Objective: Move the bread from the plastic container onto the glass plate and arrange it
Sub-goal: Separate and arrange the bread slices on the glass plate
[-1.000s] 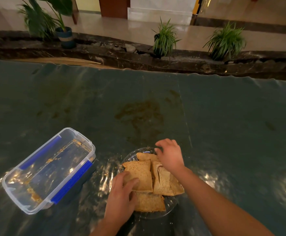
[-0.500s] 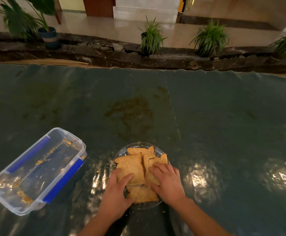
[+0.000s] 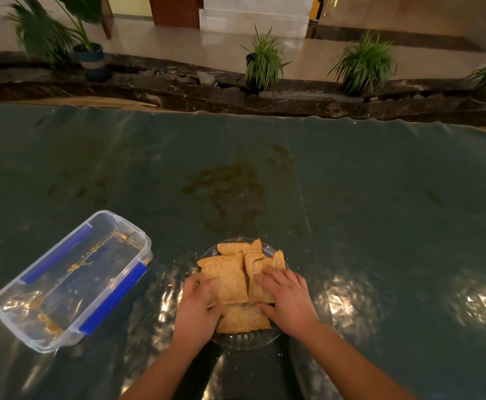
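Several slices of brown bread (image 3: 226, 275) lie overlapping on the round glass plate (image 3: 244, 340) near the table's front edge. My left hand (image 3: 198, 311) rests on the plate's left side, fingers on the big left slice and its thumb by the front slice. My right hand (image 3: 288, 297) lies flat on the right slices, fingers spread and pressing down. The clear plastic container (image 3: 71, 280) with blue clips stands to the left, holding only crumbs.
A dark glossy sheet (image 3: 380, 226) covers the table, with a brownish stain (image 3: 230, 189) beyond the plate. Past the far edge runs a stone ledge with potted plants (image 3: 262, 62).
My right hand came back from the plate's far rim onto the right slices. My left hand slid slightly along the left slice. The container has not moved.
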Motion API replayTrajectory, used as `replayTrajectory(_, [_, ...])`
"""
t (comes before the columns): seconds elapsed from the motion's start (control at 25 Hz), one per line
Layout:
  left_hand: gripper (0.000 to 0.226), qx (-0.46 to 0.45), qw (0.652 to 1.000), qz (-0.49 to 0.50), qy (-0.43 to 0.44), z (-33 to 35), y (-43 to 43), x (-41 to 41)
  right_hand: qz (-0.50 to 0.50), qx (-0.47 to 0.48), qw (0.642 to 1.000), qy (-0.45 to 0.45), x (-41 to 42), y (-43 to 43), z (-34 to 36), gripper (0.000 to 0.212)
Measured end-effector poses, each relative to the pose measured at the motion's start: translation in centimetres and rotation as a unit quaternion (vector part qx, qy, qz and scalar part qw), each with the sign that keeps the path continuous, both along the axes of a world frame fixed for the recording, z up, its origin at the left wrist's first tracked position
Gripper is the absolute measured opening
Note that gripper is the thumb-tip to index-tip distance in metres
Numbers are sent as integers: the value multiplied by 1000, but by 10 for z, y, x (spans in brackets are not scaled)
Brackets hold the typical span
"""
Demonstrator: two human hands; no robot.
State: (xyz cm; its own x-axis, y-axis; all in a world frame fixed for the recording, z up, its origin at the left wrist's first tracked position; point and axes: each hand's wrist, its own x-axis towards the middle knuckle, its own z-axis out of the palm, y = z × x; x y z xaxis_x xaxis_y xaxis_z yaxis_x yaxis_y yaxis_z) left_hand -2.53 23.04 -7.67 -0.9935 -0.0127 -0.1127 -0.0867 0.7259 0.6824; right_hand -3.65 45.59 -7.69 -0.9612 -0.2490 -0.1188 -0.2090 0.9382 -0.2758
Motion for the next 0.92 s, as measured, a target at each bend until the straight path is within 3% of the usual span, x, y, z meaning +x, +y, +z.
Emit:
replayTrajectory(0.2, [53,69,987,125,-67,13,7,-17,1,1,1000,-5,0,1,-1,61])
replayTrajectory(0.64, [46,63,991,103,-60,4,3,-2,15,24,999,41,5,-4,-2,55])
replayTrajectory(0.76, [46,51,993,96,-56,2,0,-5,19,-8,994,103,10,-6,-2,33])
replayTrajectory(0.92, [47,41,993,94,-55,2,3,-6,30,-89,969,227,22,1,-9,24])
